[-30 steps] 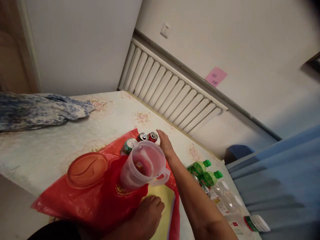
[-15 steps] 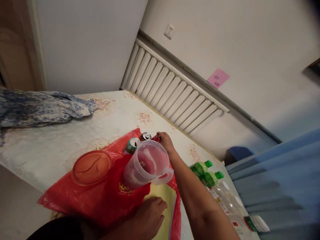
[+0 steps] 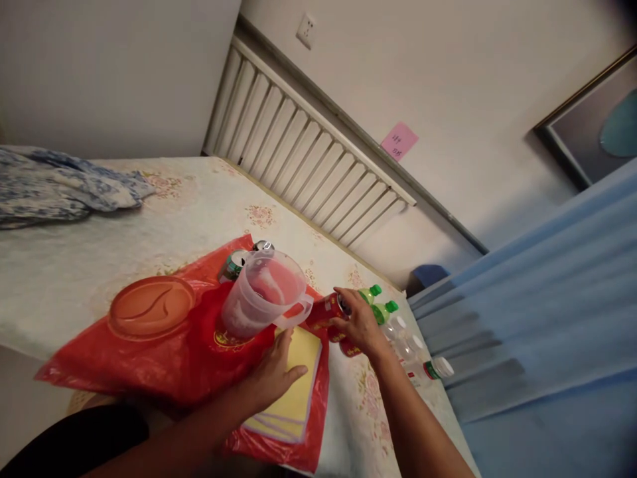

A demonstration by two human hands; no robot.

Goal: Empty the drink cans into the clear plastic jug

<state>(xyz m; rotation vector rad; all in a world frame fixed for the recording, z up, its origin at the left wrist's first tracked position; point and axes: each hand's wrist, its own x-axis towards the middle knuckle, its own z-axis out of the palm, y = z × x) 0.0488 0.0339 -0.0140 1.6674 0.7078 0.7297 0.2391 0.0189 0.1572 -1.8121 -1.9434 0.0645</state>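
Note:
My right hand [image 3: 359,324] is closed round a red drink can [image 3: 326,311], holding it tilted just right of a clear plastic pitcher [image 3: 261,295] with pink liquid inside. My left hand [image 3: 275,372] lies flat, fingers spread, on a yellow pad [image 3: 298,392] in front of the pitcher. The pitcher stands on a red plastic bag [image 3: 164,362]. Two more cans [image 3: 237,261] stand behind the pitcher.
An orange lid [image 3: 150,306] lies on the bag at the left. Green-capped bottles [image 3: 385,312] and clear bottles [image 3: 423,365] lie at the table's right edge. A blue patterned cloth [image 3: 60,189] is at the far left. A white radiator [image 3: 303,166] runs along the wall.
My right hand has taken a red can from behind the pitcher and brought it round to the pitcher's right side. My left hand has slid forward and flattened. The view has shifted right.

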